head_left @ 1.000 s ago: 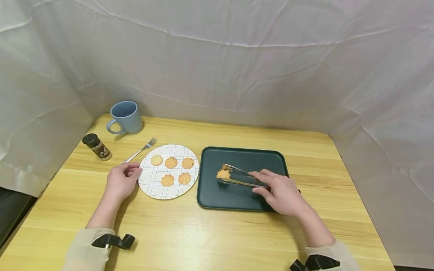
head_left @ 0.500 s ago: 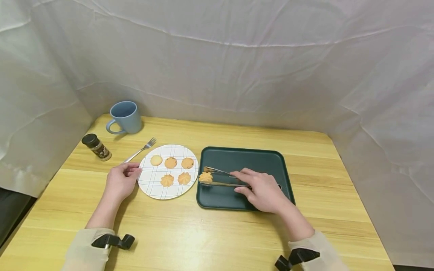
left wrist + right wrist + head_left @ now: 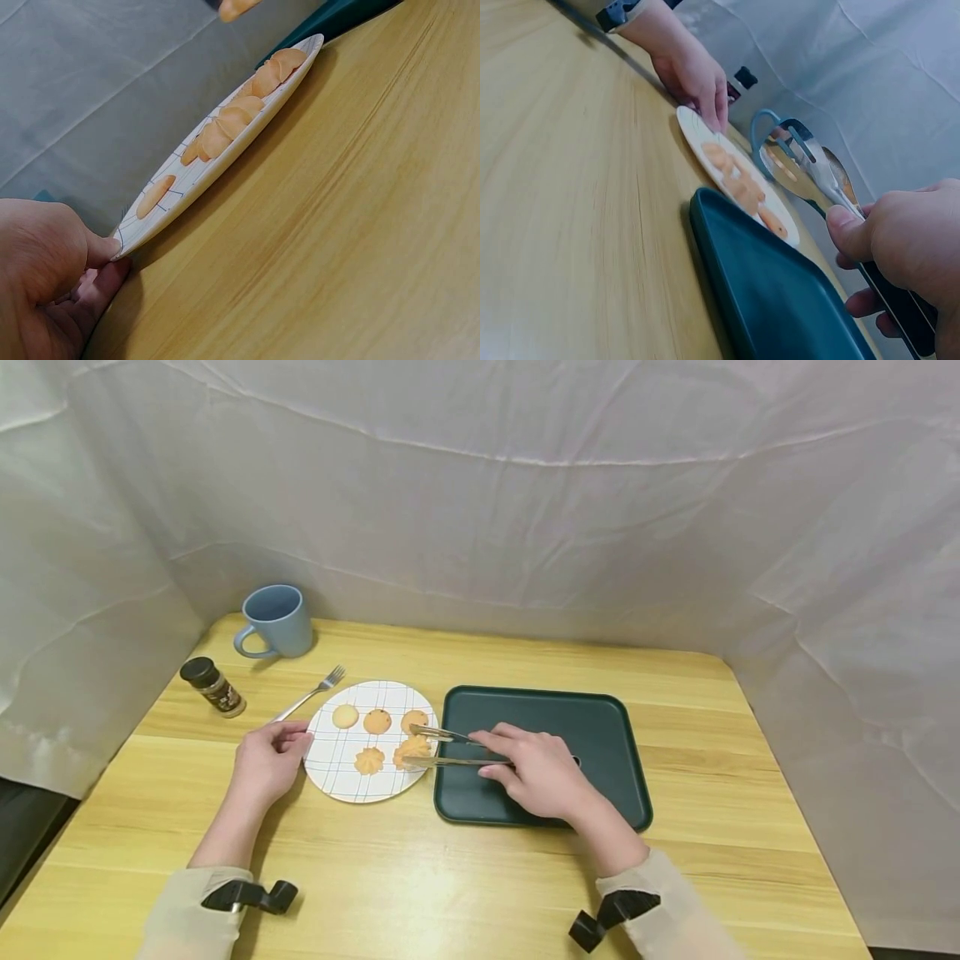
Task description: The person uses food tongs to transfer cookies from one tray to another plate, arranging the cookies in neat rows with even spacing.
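Observation:
My left hand (image 3: 268, 762) pinches the left rim of a white checked plate (image 3: 330, 777), thumb on top and fingers at the underside in the left wrist view. Round cookies (image 3: 377, 721) form the plate's back row, and flower-shaped cookies (image 3: 369, 761) lie in front. Metal tongs (image 3: 457, 762) with dark handles are gripped in my right hand (image 3: 536, 772). Their tips reach over the plate's right side, with a flower-shaped cookie (image 3: 417, 746) between them. That cookie overlaps another one on the plate in the head view; the left wrist view shows it (image 3: 236, 7) raised above the plate.
Right of the plate sits a dark green tray (image 3: 540, 710), under my right hand. A fork (image 3: 307, 695) lies behind my left hand. Farther back left stand a blue mug (image 3: 279, 622) and a black-capped spice jar (image 3: 214, 687). Pale cloth (image 3: 480, 527) hangs behind the table.
My right hand has moved left with the tongs, carrying the flower-shaped cookie from over the tray to over the plate's right side. My left hand has stayed on the rim.

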`<state>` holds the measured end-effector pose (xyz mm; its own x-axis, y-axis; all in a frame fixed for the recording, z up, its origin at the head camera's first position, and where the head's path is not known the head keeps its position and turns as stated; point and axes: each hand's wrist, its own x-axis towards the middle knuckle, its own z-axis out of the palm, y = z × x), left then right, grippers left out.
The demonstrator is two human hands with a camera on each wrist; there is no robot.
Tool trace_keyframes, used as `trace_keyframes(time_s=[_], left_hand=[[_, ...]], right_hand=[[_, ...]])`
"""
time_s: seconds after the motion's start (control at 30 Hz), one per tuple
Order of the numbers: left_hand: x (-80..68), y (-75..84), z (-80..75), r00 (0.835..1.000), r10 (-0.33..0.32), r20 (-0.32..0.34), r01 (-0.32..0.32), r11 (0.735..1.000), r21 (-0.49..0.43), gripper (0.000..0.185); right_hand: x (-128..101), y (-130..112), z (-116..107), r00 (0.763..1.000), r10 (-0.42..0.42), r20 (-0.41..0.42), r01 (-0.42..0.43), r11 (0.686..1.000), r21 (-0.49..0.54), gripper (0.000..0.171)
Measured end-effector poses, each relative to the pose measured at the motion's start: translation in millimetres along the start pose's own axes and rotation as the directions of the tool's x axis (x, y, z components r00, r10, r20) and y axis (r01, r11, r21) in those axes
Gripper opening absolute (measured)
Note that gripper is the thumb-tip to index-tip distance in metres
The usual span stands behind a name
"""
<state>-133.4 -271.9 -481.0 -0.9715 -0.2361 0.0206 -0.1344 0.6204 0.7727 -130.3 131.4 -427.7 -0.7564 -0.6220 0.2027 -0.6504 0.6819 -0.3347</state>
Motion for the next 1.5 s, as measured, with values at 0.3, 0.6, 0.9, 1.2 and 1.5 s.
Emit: trace_keyframes(time_s=[0.3, 0.6, 0.9, 1.2, 1.5], left_hand=[[0.4, 1.2, 0.4, 1.0, -0.005, 0.001, 0.005, 1.0, -0.003, 0.03], [-0.2, 0.7, -0.4, 1.0, -0.018, 0.004, 0.018, 1.0, -0.004, 0.031], [0.0, 0.5, 0.0, 1.0, -0.022, 0.016, 0.022, 1.0, -0.012, 0.032], [0.5, 0.1, -1.2, 1.0, -0.008, 0.01, 0.008, 1.0, -0.004, 0.031], [0.5, -0.6, -1.1, 1.0, 0.007, 0.003, -0.007, 1.0, -0.003, 0.03]], right_hand=[[25.3, -15.0, 9.0, 1.0, -0.01, 0.02, 0.01, 1.0, 0.023, 0.046], [49.6, -30.7, 24.1, 0.997, -0.031, 0.067, 0.03, 1.0, 0.005, 0.047], [69.1, -47.8, 38.9, 0.99, -0.008, 0.141, 0.014, 0.999, -0.041, 0.047], [82.5, -55.4, 47.7, 0.987, -0.025, 0.156, 0.036, 0.997, -0.067, 0.046], [90.1, -57.8, 57.4, 0.986, -0.016, 0.167, 0.031, 0.996, -0.086, 0.048]])
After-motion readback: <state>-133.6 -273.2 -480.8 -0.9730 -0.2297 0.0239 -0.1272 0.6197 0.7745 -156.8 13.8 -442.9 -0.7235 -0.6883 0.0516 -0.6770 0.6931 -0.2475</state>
